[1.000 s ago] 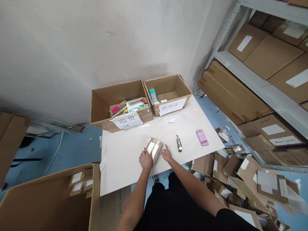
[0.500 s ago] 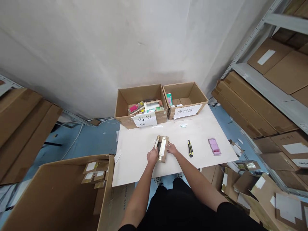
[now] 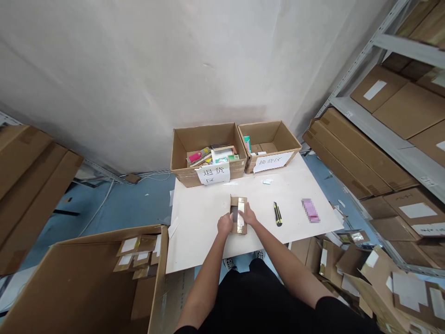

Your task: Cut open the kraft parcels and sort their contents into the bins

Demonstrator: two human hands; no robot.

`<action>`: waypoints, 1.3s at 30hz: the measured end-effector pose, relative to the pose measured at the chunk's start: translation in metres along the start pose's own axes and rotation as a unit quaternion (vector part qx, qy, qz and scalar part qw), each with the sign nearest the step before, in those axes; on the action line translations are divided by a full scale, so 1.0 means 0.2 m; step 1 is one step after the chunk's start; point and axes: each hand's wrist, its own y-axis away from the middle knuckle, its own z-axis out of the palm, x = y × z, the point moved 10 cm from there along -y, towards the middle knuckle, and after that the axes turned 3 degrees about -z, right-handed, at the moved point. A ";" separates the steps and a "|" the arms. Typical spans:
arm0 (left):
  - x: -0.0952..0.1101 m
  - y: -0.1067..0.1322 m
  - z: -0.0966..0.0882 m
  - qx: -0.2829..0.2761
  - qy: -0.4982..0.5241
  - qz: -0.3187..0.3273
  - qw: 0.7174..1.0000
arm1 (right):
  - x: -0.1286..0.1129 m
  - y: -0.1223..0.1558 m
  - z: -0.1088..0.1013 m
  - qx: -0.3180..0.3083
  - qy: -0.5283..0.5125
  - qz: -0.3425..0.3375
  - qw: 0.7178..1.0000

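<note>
A small cardboard box [image 3: 241, 227] with shiny tape along one flap sits on the white table [image 3: 201, 236], its top partly open onto a dark inside. My left hand [image 3: 225, 223] is closed on the box's left edge, fingers curled at the rim. On the opposite side my right hand [image 3: 249, 215] grips the taped flap, thumb over the top. To the right of the box lies a black and yellow utility knife [image 3: 277, 214]. Further right is a pixelated pink-purple item [image 3: 310, 210].
Two open cartons with handwritten signs stand at the table's back: the left carton [image 3: 184, 176] holds assorted packages, the right carton [image 3: 292, 144] a few. A large open box [image 3: 86, 278] stands at lower left. Opened boxes [image 3: 347, 269] pile at lower right beside shelving [image 3: 392, 116].
The box's flaps have been spread wider, showing more of its inside. My right thumb has moved onto the taped flap, and the camera view has shifted slightly.
</note>
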 end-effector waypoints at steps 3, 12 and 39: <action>-0.01 -0.01 0.00 -0.004 0.008 0.009 1.000 | 0.02 0.04 0.06 0.057 0.060 0.029 0.996; -0.01 -0.06 0.03 -0.002 0.034 0.003 0.999 | 0.04 0.07 0.00 -0.014 -0.091 0.027 0.995; 0.07 0.07 0.17 -0.160 0.144 0.272 0.938 | -0.28 0.08 0.00 -0.056 0.499 -0.150 0.852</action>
